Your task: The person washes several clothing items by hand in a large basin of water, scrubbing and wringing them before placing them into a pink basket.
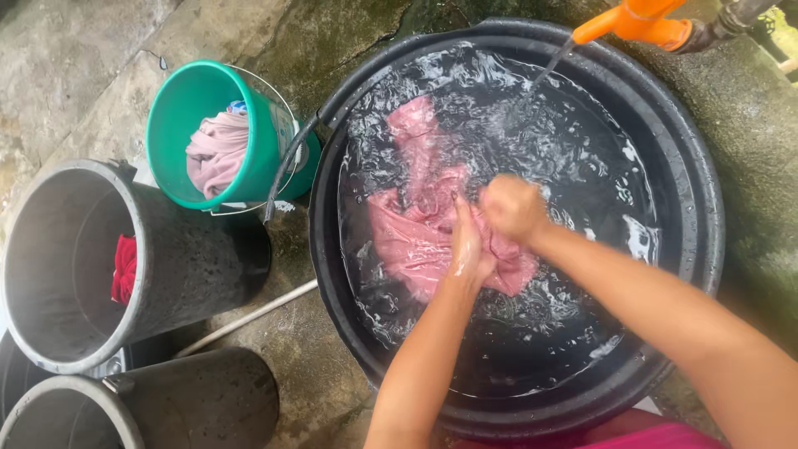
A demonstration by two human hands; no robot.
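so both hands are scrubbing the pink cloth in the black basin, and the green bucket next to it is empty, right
Not quite. The head view shows the green bucket is not empty: it holds a pale pink cloth. The rest stands: the left hand and right hand work the pink cloth in the water-filled black basin.

Orange tap (636, 21) cut off at top edge — red cloth (125, 268) half hidden inside grey bucket (179, 266).

Both hands, left hand (468, 245) and right hand (513, 208), meet on the cloth (411, 237) lying in the water-filled tub (702, 249). Tap (636, 21) stands above the tub's far rim. Left of tub: small bucket (179, 108) holding laundry, two larger bins (50, 274) nearer.
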